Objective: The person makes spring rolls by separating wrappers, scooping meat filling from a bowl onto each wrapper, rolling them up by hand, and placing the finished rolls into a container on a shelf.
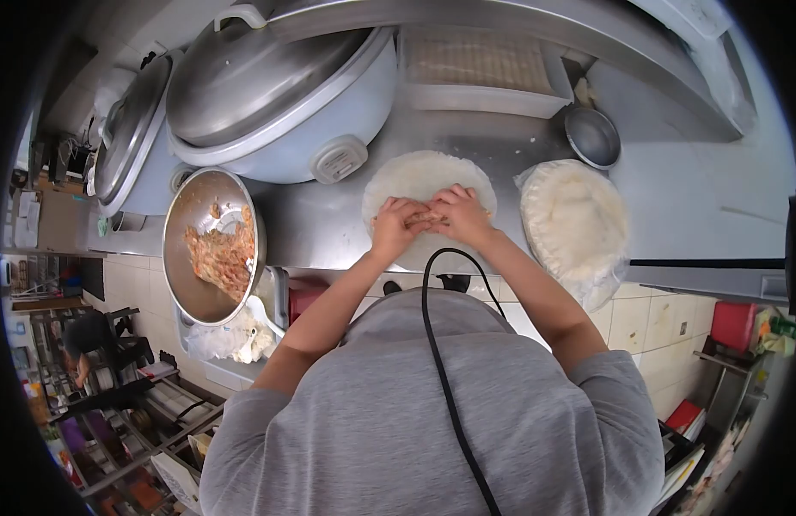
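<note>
A round, pale, thin wrapper sheet (429, 168) lies on the steel counter in front of me, seemingly on top of others. Across its near half runs a strip of reddish meat filling (426, 218). My left hand (400, 224) has its fingers curled over the strip's left part. From the right, my right hand (460, 211) presses bent fingers onto the same strip, close to the left fingertips. To the left, a tilted steel bowl (176, 249) contains more of the meat mixture (222, 254).
Large lidded cookers (282, 138) stand at the back left. A white tray (492, 101) of pale rolls sits behind the sheet. On the right are a small metal bowl (592, 138) and a plastic-covered stack of wrappers (574, 215). A black cable (441, 361) hangs over my shirt. Another person (93, 340) is far left.
</note>
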Demonstrator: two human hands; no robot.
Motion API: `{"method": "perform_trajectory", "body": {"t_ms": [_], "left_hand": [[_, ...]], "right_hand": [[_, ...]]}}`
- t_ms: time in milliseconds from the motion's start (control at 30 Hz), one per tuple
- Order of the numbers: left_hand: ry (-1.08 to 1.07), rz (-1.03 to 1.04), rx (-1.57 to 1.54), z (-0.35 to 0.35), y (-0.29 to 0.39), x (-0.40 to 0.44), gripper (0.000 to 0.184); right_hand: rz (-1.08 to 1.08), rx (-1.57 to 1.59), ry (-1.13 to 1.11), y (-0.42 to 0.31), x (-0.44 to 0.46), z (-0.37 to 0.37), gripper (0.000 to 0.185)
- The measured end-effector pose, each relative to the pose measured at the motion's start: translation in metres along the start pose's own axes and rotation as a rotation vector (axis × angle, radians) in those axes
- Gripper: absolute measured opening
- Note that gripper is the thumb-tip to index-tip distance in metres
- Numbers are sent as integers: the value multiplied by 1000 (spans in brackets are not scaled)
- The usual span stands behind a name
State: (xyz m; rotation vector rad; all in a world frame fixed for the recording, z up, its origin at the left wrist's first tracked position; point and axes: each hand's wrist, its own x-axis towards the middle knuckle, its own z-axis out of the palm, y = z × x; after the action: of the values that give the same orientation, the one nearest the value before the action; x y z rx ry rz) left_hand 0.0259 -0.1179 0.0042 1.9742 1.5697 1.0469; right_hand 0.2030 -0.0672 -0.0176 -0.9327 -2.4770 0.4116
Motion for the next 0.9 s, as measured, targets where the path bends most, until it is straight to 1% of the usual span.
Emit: {"method": "perform_trajectory", "body": {"t_ms": [33,67,100,133,200,267,333,367,433,467,533,567,600,633,700,833,900], "left_hand": [[-5,3,0,4,1,0,18],[-4,4,-63,9,2,1,17],[-1,5,-126,13,1,0,16],[-5,7,-126,16,-1,-1,16],[-40,-52,-130,19,0,2,13],[-23,-40,-124,18,9,6,12],[-5,-29,-116,20,15,8,12],[-30,-52,-116,23,16,9,12],[-59,-70,-118,31,9,9,13],[-79,-29,-103,35,2,10,14],[-103,15,-89,33,7,13,16],[-88,51,-59,31,10,14,23],[-70,86,-28,30,15,17,30],[-72,87,-28,32,16,19,30],[-85,186,-2,41,20,23,37],[-107,225,9,56,20,23,41],[-129,135,-18,57,23,22,45]], "right_hand": [[48,37,16,-2,-1,-4,23],[54,38,20,2,-3,-3,23],[54,38,-20,5,-5,-1,22],[53,39,-59,9,-6,0,21],[67,48,-63,15,-8,-3,21],[85,57,-71,17,-11,-8,20],[91,33,71,19,-14,-9,23],[96,32,73,22,-15,-9,23],[109,7,-98,32,-20,-9,32],[112,5,-96,36,-24,-9,32],[107,25,5,35,-27,-19,32],[110,25,7,35,-30,-24,32],[129,51,9,32,-32,-35,26],[148,78,9,30,-33,-41,21],[167,80,6,37,-38,-37,22],[175,23,5,41,-43,-38,22],[189,37,49,36,-45,-52,20]]}}
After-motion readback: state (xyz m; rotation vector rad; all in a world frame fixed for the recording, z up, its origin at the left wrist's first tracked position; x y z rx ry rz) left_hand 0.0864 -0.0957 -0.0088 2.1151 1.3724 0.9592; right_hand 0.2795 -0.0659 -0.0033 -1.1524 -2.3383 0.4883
